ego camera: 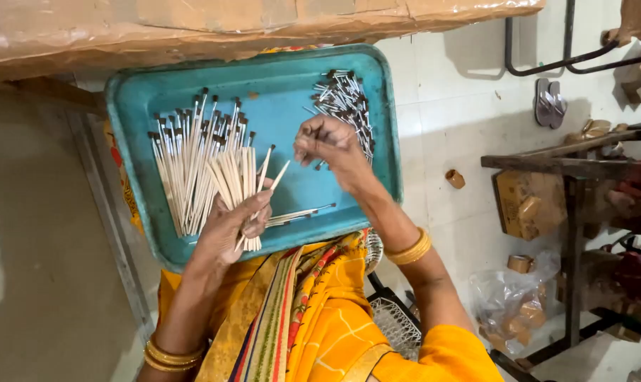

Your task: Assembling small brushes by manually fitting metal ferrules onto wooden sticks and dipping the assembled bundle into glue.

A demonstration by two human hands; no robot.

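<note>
A teal tray (pixel 264 78) rests on my lap. On its left lies a pile of thin pale sticks with dark tips (pixel 186 163). My left hand (pixel 228 226) holds a bundle of bare wooden sticks (pixel 239 180) fanned upward over the tray's near edge. My right hand (pixel 331 145) hovers over the tray's right side, fingers pinched on a small metal-and-dark tip piece, just left of a heap of such small tip pieces (pixel 345 102). Two or three finished sticks (pixel 299 214) lie near the tray's front edge.
A brown wrapped board (pixel 228 25) runs along the top. To the right is white tiled floor (pixel 462 99) with sandals (pixel 549 102), tape rolls (pixel 455 178), a plastic bag (pixel 511 301) and a dark metal frame (pixel 572 212). A wire stool (pixel 395 322) sits under me.
</note>
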